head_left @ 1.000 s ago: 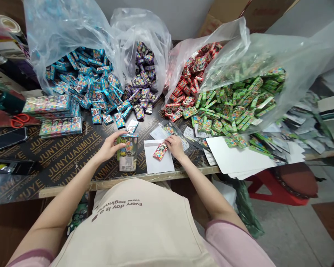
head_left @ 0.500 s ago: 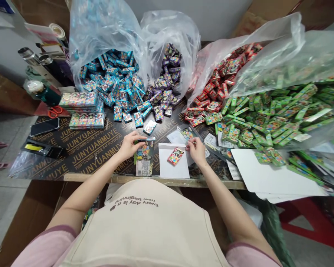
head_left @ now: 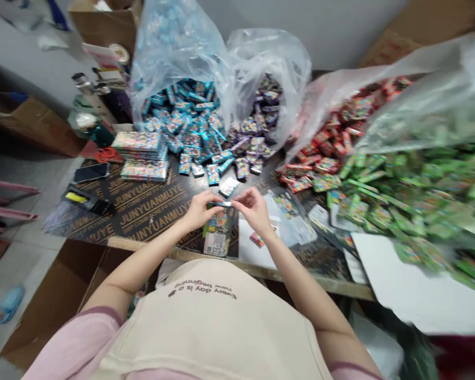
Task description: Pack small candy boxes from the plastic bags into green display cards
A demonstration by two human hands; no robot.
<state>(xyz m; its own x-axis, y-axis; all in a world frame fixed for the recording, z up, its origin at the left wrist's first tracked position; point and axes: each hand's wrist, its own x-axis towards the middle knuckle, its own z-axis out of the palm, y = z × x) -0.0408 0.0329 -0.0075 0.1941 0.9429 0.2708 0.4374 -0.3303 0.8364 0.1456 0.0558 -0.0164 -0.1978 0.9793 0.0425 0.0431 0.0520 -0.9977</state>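
My left hand (head_left: 200, 208) and my right hand (head_left: 253, 207) both pinch the top edge of a clear printed packet (head_left: 218, 229) that stands on the dark plywood table (head_left: 142, 203) near its front edge. A small red box (head_left: 256, 239) lies on a white sheet (head_left: 253, 248) just under my right wrist. One loose small box (head_left: 228, 186) lies beyond the hands.
Open plastic bags spill blue boxes (head_left: 186, 124), purple boxes (head_left: 257, 129), red boxes (head_left: 332, 142) and green boxes (head_left: 411, 184) across the back and right. Stacked packs (head_left: 140, 155), a phone (head_left: 91, 172), scissors (head_left: 105, 154) and bottles stand left. White cards (head_left: 411, 285) lie right; cardboard boxes sit below left.
My right hand left the red box on the white sheet and came over to the packet's top, joining the left hand. The view swung left and blurred on the right.
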